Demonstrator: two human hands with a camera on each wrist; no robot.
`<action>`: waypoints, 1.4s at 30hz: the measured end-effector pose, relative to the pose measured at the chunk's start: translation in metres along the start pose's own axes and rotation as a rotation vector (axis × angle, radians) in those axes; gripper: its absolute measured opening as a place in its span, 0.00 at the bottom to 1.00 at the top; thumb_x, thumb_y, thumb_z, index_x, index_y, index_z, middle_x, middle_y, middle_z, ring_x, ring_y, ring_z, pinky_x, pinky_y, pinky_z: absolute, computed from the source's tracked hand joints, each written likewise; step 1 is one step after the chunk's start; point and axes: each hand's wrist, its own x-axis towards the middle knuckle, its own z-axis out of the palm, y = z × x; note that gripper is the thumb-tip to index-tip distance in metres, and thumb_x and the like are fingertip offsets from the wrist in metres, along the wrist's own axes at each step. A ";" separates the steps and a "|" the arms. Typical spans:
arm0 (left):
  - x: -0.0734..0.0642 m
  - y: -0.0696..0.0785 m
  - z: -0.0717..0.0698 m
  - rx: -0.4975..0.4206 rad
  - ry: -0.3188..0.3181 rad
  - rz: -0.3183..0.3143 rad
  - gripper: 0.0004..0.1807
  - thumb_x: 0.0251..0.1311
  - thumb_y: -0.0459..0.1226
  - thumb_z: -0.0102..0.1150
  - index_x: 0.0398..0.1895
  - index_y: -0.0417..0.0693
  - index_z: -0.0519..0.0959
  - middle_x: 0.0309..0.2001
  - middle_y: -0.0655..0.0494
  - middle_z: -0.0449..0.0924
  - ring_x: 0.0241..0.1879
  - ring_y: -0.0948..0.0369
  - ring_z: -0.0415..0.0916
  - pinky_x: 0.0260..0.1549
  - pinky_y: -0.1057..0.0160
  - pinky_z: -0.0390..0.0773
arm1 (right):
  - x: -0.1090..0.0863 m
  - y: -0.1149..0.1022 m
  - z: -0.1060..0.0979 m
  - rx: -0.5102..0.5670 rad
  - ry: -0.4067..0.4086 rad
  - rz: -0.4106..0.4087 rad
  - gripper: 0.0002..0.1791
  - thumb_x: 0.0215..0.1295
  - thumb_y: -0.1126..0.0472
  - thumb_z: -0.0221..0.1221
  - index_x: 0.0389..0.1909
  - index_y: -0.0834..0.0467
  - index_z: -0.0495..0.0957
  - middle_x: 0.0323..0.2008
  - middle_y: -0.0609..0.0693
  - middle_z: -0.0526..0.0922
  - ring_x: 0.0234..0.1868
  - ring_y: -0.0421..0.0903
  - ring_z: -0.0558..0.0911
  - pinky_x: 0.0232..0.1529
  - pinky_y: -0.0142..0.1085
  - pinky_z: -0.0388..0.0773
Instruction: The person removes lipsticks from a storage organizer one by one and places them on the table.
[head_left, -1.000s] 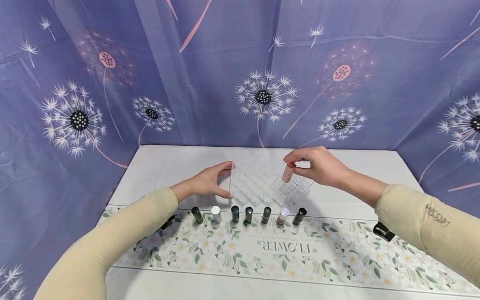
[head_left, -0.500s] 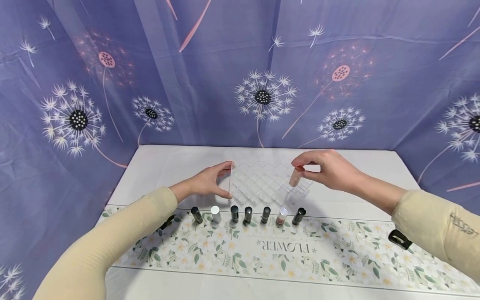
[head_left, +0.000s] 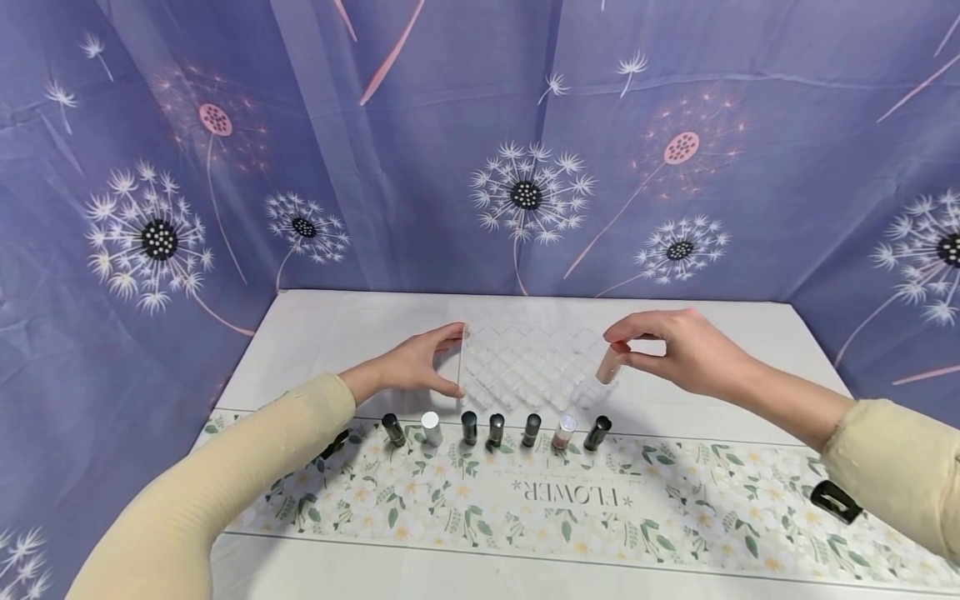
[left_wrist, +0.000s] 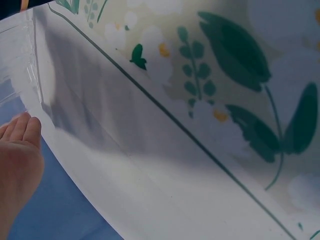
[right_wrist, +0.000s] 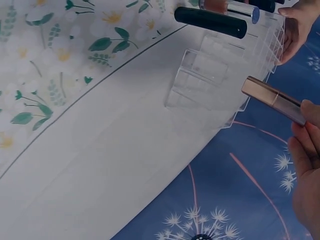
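My right hand (head_left: pixel 682 352) pinches a rose-gold lipstick tube (head_left: pixel 609 365) between thumb and fingertips, tilted, over the right end of a clear acrylic organizer (head_left: pixel 517 367) with diamond-shaped compartments. In the right wrist view the lipstick's glossy case (right_wrist: pixel 272 99) points away from the fingers toward the organizer's stepped end (right_wrist: pixel 200 80). At the opposite end, my left hand (head_left: pixel 412 362) holds the organizer, thumb at the front corner and fingers at the back corner. Only part of that hand (left_wrist: pixel 20 155) shows in the left wrist view.
In front of the organizer stands a row of several lipsticks: mostly black tubes (head_left: pixel 469 428), one silver-white tube (head_left: pixel 432 428) and one clear-capped pinkish tube (head_left: pixel 565 433). A floral runner (head_left: pixel 480 500) crosses the white table (head_left: pixel 337 321). Purple dandelion fabric (head_left: pixel 420 167) hangs behind.
My right hand has moved to the right and slightly nearer with the lipstick, from over the inner compartments to the organizer's right end. The left hand has stayed put.
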 end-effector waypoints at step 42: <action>0.002 -0.003 -0.001 0.004 -0.009 -0.010 0.66 0.53 0.41 0.85 0.88 0.42 0.48 0.84 0.47 0.57 0.82 0.47 0.58 0.82 0.50 0.58 | -0.092 -0.005 0.037 0.060 0.034 0.120 0.27 0.53 0.75 0.77 0.51 0.49 0.87 0.44 0.40 0.91 0.46 0.42 0.90 0.22 0.19 0.71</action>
